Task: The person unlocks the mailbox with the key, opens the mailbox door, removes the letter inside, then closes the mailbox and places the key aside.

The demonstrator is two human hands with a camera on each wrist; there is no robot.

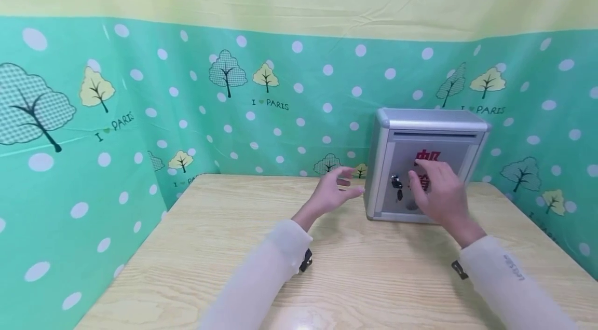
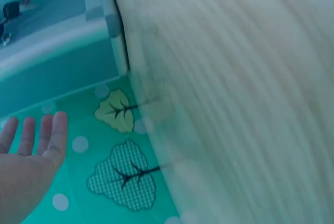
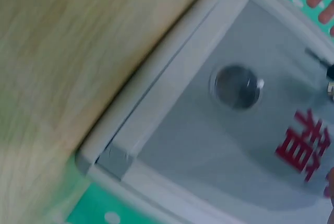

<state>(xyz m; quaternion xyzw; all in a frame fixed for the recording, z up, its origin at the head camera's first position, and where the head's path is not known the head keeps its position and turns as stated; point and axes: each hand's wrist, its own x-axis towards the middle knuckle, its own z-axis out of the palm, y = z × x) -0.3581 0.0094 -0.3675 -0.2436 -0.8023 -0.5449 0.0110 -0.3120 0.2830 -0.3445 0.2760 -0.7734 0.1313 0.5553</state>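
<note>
A silver metal mailbox (image 1: 432, 122) with red characters (image 1: 427, 157) on its front stands upright on the wooden table. In its lock, on the left of the door, sits a key (image 1: 396, 181), with another dark key hanging below it. My left hand (image 1: 330, 192) hovers beside the box's left side, fingers spread from the thumb, holding nothing; its fingers (image 2: 58, 130) look apart from the box in the left wrist view. In front of the door is my right hand (image 1: 441, 192), thumb and forefinger apart, covering part of the characters. Whether it touches the door I cannot tell.
A slot (image 1: 436, 136) runs across the box's upper front, and a round window (image 3: 237, 87) lies low on the door. Behind the wooden table (image 1: 224, 247) hangs a green and yellow curtain (image 1: 280, 127) with printed trees. Both wrists wear dark straps.
</note>
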